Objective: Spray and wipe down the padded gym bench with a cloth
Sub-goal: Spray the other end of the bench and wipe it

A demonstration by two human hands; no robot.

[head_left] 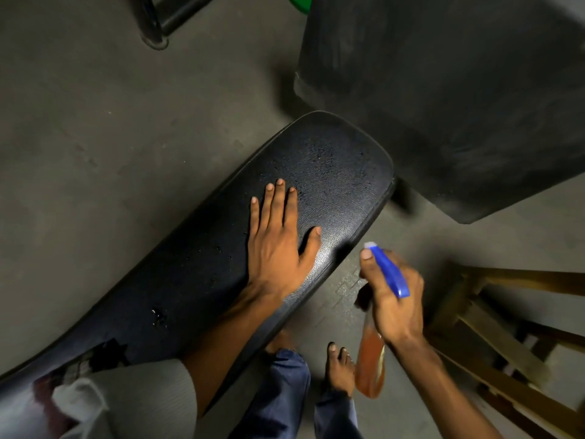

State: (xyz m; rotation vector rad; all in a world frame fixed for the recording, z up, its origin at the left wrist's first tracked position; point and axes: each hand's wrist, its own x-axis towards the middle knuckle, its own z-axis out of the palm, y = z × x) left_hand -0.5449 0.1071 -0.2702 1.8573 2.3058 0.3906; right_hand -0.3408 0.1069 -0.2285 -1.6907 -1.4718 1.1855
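Note:
A black padded gym bench (342, 172) runs from the lower left up to the middle, with fine droplets on its far end. My left hand (278, 242) lies flat on the pad, fingers straight and spread. To the right of the bench, my right hand (395, 299) grips a spray bottle (370, 365) with orange liquid and a blue trigger head (387, 269), its nozzle pointing up toward the pad. A pale cloth (79, 403) lies on the bench's near end at the lower left, partly hidden by my sleeve.
A second dark padded surface (459, 99) stands at the upper right, close to the bench's end. A wooden stool frame (493, 321) is at the right. Black metal tubing (164, 17) rests on the grey floor at the top. My bare feet (338, 369) are below the bench.

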